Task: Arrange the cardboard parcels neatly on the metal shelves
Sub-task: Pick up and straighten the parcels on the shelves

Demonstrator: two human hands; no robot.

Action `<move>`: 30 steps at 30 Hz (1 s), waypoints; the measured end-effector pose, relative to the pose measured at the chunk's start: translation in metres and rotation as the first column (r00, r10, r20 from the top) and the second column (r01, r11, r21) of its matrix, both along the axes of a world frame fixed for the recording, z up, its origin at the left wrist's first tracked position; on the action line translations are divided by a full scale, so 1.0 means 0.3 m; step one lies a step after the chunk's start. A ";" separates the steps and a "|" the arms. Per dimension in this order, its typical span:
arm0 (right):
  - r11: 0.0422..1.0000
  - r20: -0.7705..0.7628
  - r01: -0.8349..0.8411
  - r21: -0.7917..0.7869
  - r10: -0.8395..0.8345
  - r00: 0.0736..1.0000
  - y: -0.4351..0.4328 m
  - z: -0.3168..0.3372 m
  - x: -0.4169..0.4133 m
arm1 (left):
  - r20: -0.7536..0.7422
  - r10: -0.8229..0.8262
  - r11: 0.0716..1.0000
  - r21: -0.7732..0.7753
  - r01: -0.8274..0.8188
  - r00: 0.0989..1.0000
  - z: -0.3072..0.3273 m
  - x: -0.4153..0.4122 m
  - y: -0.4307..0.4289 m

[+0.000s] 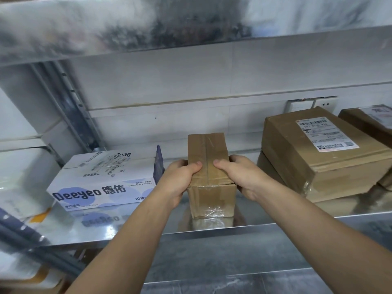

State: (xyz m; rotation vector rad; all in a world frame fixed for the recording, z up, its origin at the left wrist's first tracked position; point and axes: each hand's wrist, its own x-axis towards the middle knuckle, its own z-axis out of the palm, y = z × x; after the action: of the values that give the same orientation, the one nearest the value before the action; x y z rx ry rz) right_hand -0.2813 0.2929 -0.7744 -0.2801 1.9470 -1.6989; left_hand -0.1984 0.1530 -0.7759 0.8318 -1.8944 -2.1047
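Observation:
A narrow brown taped cardboard parcel (209,166) stands on the shiny metal shelf (275,215), near its front edge, long side pointing toward the wall. My left hand (180,181) grips its left side with the thumb on top. On the other side, my right hand (244,177) holds it the same way. To the right, a larger brown parcel (318,158) with a white shipping label lies stacked on another brown box. A white and blue box (106,181) printed "Deeyeo" sits to the left.
The tiled wall (191,102) behind the shelf carries a power socket (311,102). Another labelled brown box (371,124) sits at the far right. A slotted metal upright (70,107) rises at the back left. An upper shelf (148,28) hangs overhead. White packages (19,179) lie at far left.

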 end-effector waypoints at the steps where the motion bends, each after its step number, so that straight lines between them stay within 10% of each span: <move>1: 1.000 -0.010 -0.002 0.008 0.002 1.000 -0.002 -0.001 -0.001 | 0.003 0.000 1.000 -0.003 0.000 1.000 -0.001 0.000 -0.001; 18: 0.998 -0.038 -0.055 0.032 0.056 0.998 0.019 0.029 -0.019 | 0.024 -0.048 0.994 -0.098 0.051 0.999 0.059 0.011 -0.013; 23: 0.983 0.125 -0.002 -0.182 0.025 0.992 0.030 0.079 -0.027 | -0.024 -0.029 0.992 -0.123 0.026 0.999 0.090 0.022 -0.035; 30: 0.957 0.207 0.078 -0.280 -0.019 0.978 0.050 0.139 -0.027 | -0.114 0.003 0.994 0.110 0.010 0.993 0.125 0.041 -0.046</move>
State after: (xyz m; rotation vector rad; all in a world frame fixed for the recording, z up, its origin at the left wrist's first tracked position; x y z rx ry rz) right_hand -0.2895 0.3079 -0.7328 -0.1570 1.5723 -1.9612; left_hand -0.1861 0.1391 -0.7383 0.7135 -1.7374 -2.2257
